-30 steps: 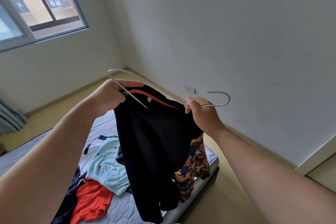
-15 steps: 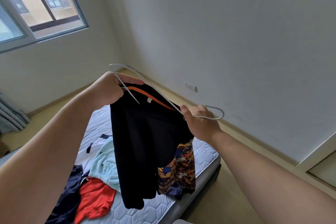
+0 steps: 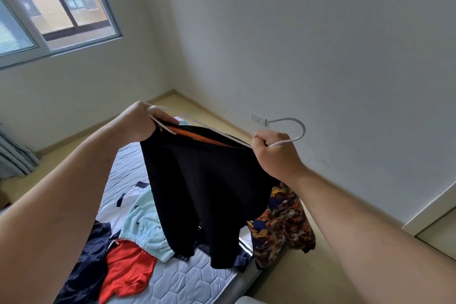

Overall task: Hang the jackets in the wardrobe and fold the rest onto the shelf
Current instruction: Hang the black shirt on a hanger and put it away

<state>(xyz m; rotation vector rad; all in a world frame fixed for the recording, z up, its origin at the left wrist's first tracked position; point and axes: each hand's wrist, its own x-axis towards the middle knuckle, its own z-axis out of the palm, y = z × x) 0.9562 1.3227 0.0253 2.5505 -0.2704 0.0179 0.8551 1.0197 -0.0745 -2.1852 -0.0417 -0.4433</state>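
Observation:
A black jacket (image 3: 212,190) with an orange inner collar hangs in the air over the bed, draped from a white hanger (image 3: 293,131). My left hand (image 3: 140,123) grips the jacket's left shoulder together with the hanger's left end. My right hand (image 3: 274,153) grips the hanger at its neck and the jacket's right shoulder, with the hook sticking out to the right. On the mattress (image 3: 187,281) lie a light blue garment (image 3: 143,227), a red one (image 3: 125,269), a dark navy one (image 3: 86,261) and a patterned orange-blue one (image 3: 283,224).
The bed stands in a room corner, with wooden floor (image 3: 291,279) beside it to the right. A wall socket (image 3: 258,118) sits low on the white wall. A window (image 3: 49,5) is at the upper left and a grey curtain (image 3: 14,155) at the left edge.
Both hands have shifted the jacket and hanger; my right hand rose and the hook swung up to the right. The jacket now hangs more spread between my hands.

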